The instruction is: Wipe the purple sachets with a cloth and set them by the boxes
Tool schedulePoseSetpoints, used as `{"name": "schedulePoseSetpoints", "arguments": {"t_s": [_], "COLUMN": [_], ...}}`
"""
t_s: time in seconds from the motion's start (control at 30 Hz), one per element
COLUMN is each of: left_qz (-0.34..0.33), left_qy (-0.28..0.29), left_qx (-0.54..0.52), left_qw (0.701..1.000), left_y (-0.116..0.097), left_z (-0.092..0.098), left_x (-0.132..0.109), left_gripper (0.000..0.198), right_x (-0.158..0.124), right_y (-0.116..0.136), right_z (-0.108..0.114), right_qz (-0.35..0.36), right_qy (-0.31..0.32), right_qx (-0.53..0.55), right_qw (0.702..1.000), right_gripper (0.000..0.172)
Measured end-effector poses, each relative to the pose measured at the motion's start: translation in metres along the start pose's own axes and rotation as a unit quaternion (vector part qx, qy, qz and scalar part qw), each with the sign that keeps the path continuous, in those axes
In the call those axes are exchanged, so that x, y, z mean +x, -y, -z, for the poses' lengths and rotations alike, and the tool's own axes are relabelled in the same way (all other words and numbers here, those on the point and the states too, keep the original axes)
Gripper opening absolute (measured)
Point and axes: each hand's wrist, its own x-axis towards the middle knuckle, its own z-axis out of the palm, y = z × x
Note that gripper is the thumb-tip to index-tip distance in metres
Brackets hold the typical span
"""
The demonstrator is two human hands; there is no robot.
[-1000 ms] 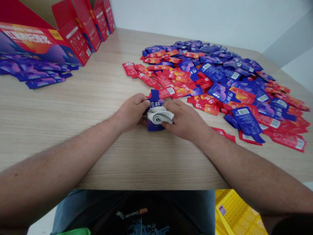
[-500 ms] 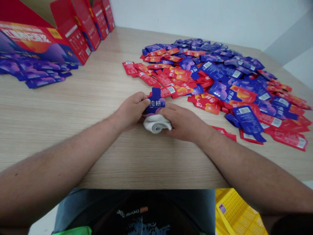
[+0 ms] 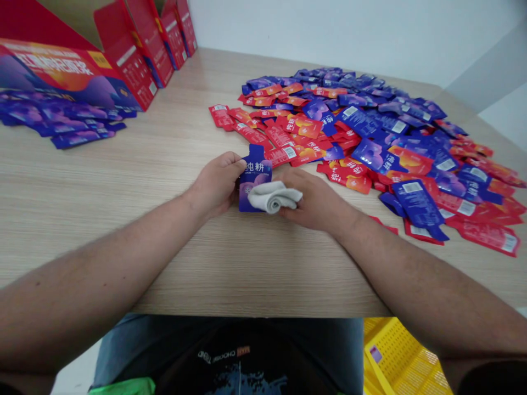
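Note:
Pinched along its left edge by my left hand (image 3: 219, 184), a purple-blue sachet (image 3: 256, 176) stands above the table, its narrow neck pointing away from me. My right hand (image 3: 315, 200) is closed round a rolled white cloth (image 3: 274, 198). The cloth overlaps the sachet's lower right corner; whether it presses on it I cannot tell. Just beyond my hands lie red sachets (image 3: 284, 155), part of a large mixed heap of red and blue sachets (image 3: 370, 123).
Red cardboard boxes (image 3: 142, 55) with open flaps line the back left of the wooden table (image 3: 247, 274). Blue sachets (image 3: 82, 137) are stacked before the nearest box. A white wall (image 3: 329, 33) rises behind. Below the table's right front stands a yellow plastic crate (image 3: 405, 356).
My right hand and the cloth have shifted slightly right, uncovering more of the sachet's front. My left hand keeps its hold on the sachet. The whole view has shifted a little.

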Motion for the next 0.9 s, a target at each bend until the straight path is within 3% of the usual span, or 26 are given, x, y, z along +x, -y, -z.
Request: {"name": "schedulePoseSetpoints", "arguments": {"t_s": [0.1, 0.27, 0.4, 0.5, 0.63, 0.7, 0.83, 0.9], "left_qz": [-0.017, -0.002, 0.007, 0.013, 0.005, 0.007, 0.016, 0.009], "left_qy": [0.016, 0.053, 0.095, 0.104, 0.135, 0.134, 0.127, 0.119], "left_qx": [0.001, 0.039, 0.056, 0.062, 0.057, 0.055, 0.050, 0.047], "left_qw": [1.000, 0.998, 0.994, 0.993, 0.989, 0.989, 0.991, 0.992], "left_y": [0.001, 0.001, -0.001, -0.001, 0.001, 0.002, 0.003, 0.002], "left_z": [0.000, 0.000, 0.000, 0.000, 0.000, -0.001, 0.000, 0.000], "left_x": [0.000, -0.006, -0.012, -0.013, -0.013, -0.013, -0.013, -0.013], "left_gripper": [0.008, 0.012, 0.016, 0.018, 0.013, 0.013, 0.013, 0.012], "right_x": [-0.001, 0.001, 0.003, 0.004, 0.002, 0.002, 0.004, 0.003], "right_y": [0.003, -0.003, -0.007, -0.005, 0.001, 0.000, -0.005, 0.003], "right_z": [-0.002, 0.000, 0.005, 0.007, 0.007, 0.008, 0.008, 0.006], "right_qz": [0.027, -0.063, -0.067, -0.124, -0.066, -0.069, -0.136, -0.111], "right_qy": [0.074, -0.064, -0.058, -0.107, -0.069, -0.064, -0.118, -0.085], "right_qx": [-0.002, -0.046, -0.042, -0.063, -0.063, -0.066, -0.085, -0.073], "right_qw": [0.997, 0.995, 0.995, 0.985, 0.993, 0.993, 0.980, 0.988], "right_gripper": [0.026, 0.022, 0.025, 0.024, 0.028, 0.029, 0.021, 0.021]}}
